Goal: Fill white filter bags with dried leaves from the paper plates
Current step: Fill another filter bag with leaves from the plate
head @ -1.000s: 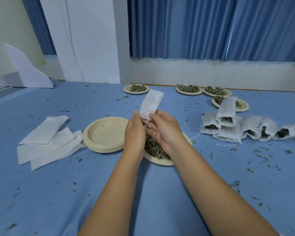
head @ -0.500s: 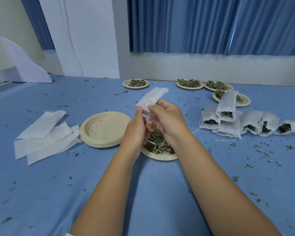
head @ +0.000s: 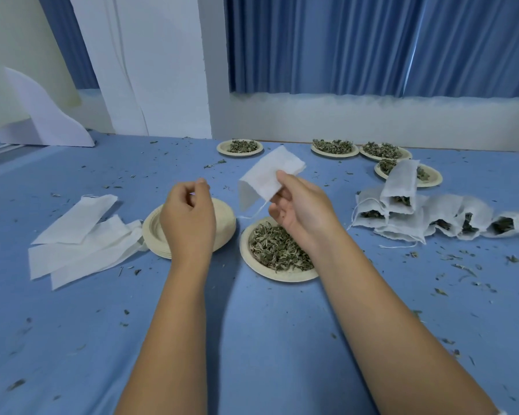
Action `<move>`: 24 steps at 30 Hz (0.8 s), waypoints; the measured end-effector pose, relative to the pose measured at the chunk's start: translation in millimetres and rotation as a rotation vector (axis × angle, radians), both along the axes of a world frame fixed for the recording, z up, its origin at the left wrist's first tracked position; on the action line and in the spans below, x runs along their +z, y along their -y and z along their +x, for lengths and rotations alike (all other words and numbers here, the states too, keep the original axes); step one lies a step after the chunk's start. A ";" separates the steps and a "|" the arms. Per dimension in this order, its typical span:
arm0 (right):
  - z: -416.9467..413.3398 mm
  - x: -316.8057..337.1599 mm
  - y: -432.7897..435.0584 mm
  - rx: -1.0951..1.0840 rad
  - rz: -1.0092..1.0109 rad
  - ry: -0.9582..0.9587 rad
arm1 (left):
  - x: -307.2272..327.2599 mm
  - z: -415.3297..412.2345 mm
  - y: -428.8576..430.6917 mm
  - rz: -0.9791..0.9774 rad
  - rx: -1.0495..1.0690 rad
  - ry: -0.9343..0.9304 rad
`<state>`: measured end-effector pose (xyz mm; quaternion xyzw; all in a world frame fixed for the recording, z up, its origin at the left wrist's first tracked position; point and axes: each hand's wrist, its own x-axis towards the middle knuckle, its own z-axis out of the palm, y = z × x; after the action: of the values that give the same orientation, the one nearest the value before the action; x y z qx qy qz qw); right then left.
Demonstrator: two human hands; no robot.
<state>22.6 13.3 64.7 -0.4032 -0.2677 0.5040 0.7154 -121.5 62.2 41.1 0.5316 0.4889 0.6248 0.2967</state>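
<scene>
On the blue table (head: 267, 339), a heap of filled bags (head: 402, 187) is seen well right of the right hand (head: 303, 208), so much is judged done. Flat empty bags (head: 81, 241) lie left of the left fingers. Dried leaves (head: 276, 247) remain on 5 plates: 1 near plate (head: 282, 278) just beneath the right fingers, and 4 far plates (head: 239, 151) beyond them. 1 unfilled filter bag (head: 270, 178) is pinched between right thumb and fingertips. The left hand (head: 188, 223) is curled; whether anything is held cannot be told.

Empty bags (head: 72, 226) left of plate stack (head: 226, 225); filled bags (head: 400, 187) right
</scene>
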 end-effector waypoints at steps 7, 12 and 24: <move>-19.8 -13.9 -0.5 0.144 -0.109 0.198 | -0.7 4.0 3.4 -0.009 -0.034 -0.113; -11.1 -6.4 -1.5 0.098 0.108 -0.089 | 0.5 17.6 13.3 -0.245 -0.335 0.064; -4.5 -9.4 -2.8 -0.008 0.095 -0.091 | 0.7 17.5 15.5 -0.064 -0.291 -0.175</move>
<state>18.1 16.1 55.2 -0.3465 -0.2567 0.5057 0.7472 -104.0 46.7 41.8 0.6392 0.4504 0.5108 0.3572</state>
